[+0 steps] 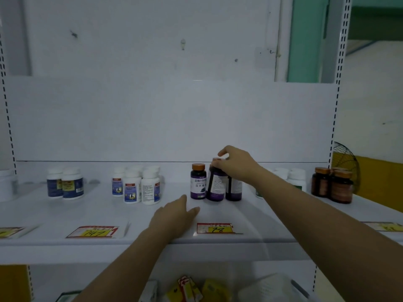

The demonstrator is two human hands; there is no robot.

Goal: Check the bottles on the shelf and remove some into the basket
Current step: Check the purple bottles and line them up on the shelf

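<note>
Head view: near the middle of the shelf (pixel 261 214), the purple bottle (pixel 216 185) is leaning slightly, crowded between an orange-capped bottle (pixel 198 182) on its left and another dark bottle (pixel 234 188) on its right. Pulled out crooked, it could be tipping a neighbour over; held by the top alone, it could be slipping free. The right hand (pixel 235 165) is clamping its top, fingers curled round the cap, forefinger lifting clear. The left hand (pixel 174 216) is resting on the near shelf, fingers straight, holding nothing. No basket is showing.
</note>
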